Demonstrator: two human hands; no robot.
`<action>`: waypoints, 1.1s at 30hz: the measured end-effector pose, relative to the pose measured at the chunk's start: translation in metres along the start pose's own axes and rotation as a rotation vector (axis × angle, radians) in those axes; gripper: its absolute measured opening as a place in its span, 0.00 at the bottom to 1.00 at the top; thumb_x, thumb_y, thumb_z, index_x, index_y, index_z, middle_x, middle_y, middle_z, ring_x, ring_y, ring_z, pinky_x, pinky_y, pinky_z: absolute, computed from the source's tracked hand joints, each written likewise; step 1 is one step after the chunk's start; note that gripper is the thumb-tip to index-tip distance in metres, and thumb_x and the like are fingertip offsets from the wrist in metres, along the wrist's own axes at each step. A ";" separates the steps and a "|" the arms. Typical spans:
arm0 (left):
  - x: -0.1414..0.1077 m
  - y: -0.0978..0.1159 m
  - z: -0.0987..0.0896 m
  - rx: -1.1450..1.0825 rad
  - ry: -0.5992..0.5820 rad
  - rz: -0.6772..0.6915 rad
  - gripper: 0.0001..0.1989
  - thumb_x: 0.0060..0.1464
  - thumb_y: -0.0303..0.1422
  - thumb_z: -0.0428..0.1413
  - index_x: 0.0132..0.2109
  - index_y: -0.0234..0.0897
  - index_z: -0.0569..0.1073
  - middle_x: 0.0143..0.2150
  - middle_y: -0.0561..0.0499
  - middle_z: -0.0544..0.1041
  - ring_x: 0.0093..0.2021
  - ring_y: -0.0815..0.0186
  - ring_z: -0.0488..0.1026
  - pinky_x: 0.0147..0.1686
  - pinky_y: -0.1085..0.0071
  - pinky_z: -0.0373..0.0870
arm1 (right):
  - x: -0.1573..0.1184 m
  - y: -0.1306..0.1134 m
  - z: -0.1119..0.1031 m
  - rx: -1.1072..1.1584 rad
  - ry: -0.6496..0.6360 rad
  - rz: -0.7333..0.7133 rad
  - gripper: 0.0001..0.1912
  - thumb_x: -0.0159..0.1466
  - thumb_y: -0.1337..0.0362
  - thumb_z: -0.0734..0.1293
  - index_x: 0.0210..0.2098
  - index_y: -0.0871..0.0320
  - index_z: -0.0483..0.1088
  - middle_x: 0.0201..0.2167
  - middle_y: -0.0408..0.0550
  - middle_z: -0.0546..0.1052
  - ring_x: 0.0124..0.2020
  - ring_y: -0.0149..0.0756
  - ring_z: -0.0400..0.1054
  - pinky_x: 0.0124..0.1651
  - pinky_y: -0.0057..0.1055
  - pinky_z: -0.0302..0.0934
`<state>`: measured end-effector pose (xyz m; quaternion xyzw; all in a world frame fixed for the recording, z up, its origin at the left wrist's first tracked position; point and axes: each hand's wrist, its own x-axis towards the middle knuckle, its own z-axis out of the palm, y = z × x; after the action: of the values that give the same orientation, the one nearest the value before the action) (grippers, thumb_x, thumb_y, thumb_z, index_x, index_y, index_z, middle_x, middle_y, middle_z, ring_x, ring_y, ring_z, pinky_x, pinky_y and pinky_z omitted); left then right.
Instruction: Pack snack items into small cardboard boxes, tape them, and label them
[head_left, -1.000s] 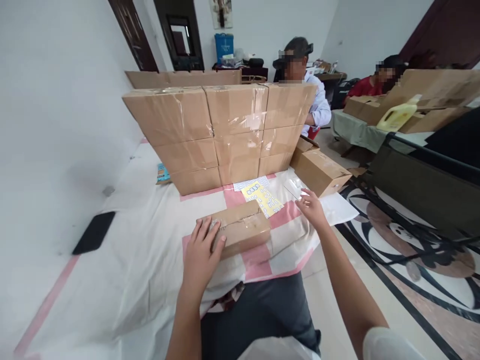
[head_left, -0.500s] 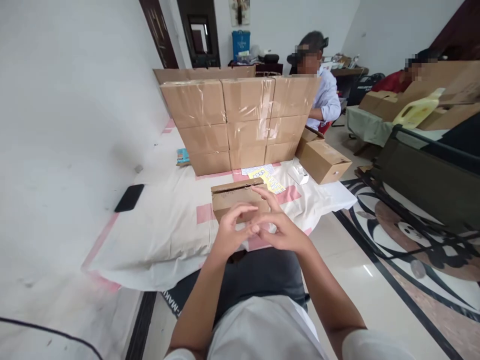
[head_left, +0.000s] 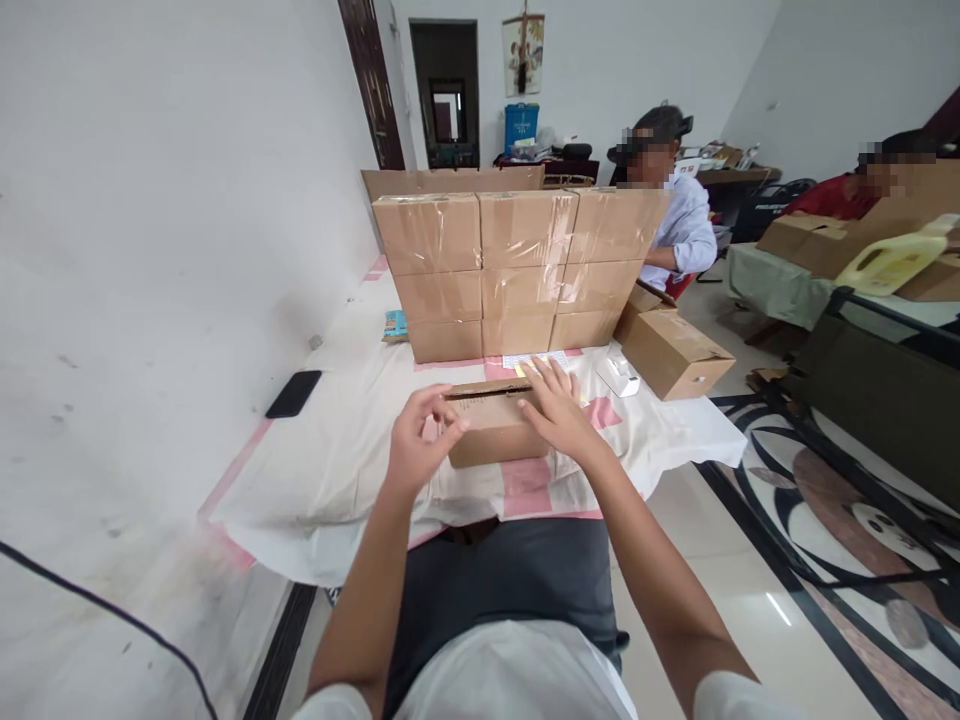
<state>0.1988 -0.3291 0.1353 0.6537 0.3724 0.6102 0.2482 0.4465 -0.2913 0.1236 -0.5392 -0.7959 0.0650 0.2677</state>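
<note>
A small brown cardboard box (head_left: 495, 432) sits in front of me on the cloth-covered table, with a narrow dark gap along the back edge of its top. At its left end is my left hand (head_left: 420, 440), fingers curved and thumb held apart, the thumb tip near the box top. My right hand (head_left: 559, 410) spreads its fingers over the right end of the box, and they seem to rest on its edge. Whether the left fingertips touch the cardboard I cannot tell. Partly behind my right hand lie printed sheets (head_left: 534, 360).
Taped cardboard boxes (head_left: 521, 265) form a stacked wall behind. To the right stand a larger carton (head_left: 671, 350) and a small white box (head_left: 619, 377). A black phone (head_left: 294, 394) lies at left, near the wall. Two people sit beyond; a yellow jug (head_left: 892, 258) stands far right.
My hands were together above the box with fingers nearly touching. Now they are apart, one at each end of the box. The camera view has shifted, so the scene sits lower and farther right.
</note>
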 end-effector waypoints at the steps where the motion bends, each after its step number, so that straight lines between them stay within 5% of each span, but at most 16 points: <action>1: 0.013 -0.005 -0.007 0.085 -0.139 -0.043 0.23 0.58 0.39 0.63 0.58 0.41 0.71 0.31 0.55 0.75 0.35 0.66 0.72 0.42 0.67 0.69 | 0.010 0.002 0.006 -0.044 -0.060 -0.010 0.32 0.75 0.51 0.54 0.75 0.52 0.53 0.77 0.52 0.52 0.79 0.56 0.36 0.74 0.69 0.30; 4: 0.048 -0.028 -0.015 0.269 -0.441 -0.164 0.24 0.60 0.39 0.58 0.62 0.41 0.70 0.36 0.53 0.79 0.40 0.63 0.74 0.44 0.66 0.68 | 0.032 0.004 0.025 -0.144 -0.216 0.010 0.32 0.75 0.48 0.53 0.74 0.54 0.58 0.76 0.52 0.55 0.77 0.57 0.42 0.74 0.66 0.38; 10: 0.083 -0.074 -0.011 0.356 -0.636 -0.214 0.29 0.56 0.40 0.60 0.64 0.40 0.71 0.37 0.53 0.77 0.36 0.62 0.73 0.42 0.65 0.68 | 0.040 0.011 0.039 -0.193 -0.288 -0.004 0.34 0.75 0.47 0.53 0.74 0.55 0.56 0.77 0.53 0.53 0.77 0.58 0.42 0.70 0.66 0.49; 17: 0.078 -0.090 -0.011 0.414 -0.590 -0.236 0.34 0.54 0.39 0.61 0.68 0.43 0.67 0.46 0.49 0.76 0.51 0.56 0.71 0.57 0.58 0.66 | 0.039 0.011 0.037 -0.196 -0.289 0.008 0.33 0.75 0.46 0.53 0.74 0.53 0.57 0.77 0.52 0.53 0.77 0.58 0.42 0.68 0.66 0.52; 23: 0.062 -0.110 -0.010 0.352 -0.516 -0.433 0.31 0.59 0.48 0.56 0.64 0.37 0.69 0.62 0.41 0.71 0.61 0.52 0.68 0.63 0.56 0.66 | 0.039 0.011 0.039 -0.173 -0.270 0.006 0.33 0.74 0.46 0.54 0.73 0.53 0.58 0.77 0.52 0.53 0.77 0.57 0.43 0.67 0.67 0.54; 28: 0.059 -0.106 -0.022 0.216 -0.643 -0.558 0.48 0.54 0.50 0.63 0.75 0.40 0.53 0.71 0.39 0.65 0.67 0.51 0.67 0.62 0.57 0.69 | 0.040 0.010 0.041 -0.143 -0.258 0.019 0.32 0.74 0.46 0.55 0.73 0.50 0.59 0.76 0.49 0.55 0.76 0.55 0.43 0.66 0.66 0.56; 33: 0.058 -0.105 -0.039 0.132 -0.691 -0.600 0.61 0.45 0.50 0.70 0.77 0.43 0.46 0.72 0.35 0.62 0.68 0.46 0.66 0.64 0.52 0.67 | 0.038 0.010 0.038 -0.121 -0.238 0.013 0.30 0.75 0.47 0.55 0.71 0.49 0.60 0.75 0.49 0.57 0.75 0.54 0.45 0.66 0.64 0.57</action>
<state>0.1398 -0.2258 0.0940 0.6966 0.4786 0.2327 0.4812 0.4253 -0.2459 0.1008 -0.5480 -0.8209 0.0823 0.1379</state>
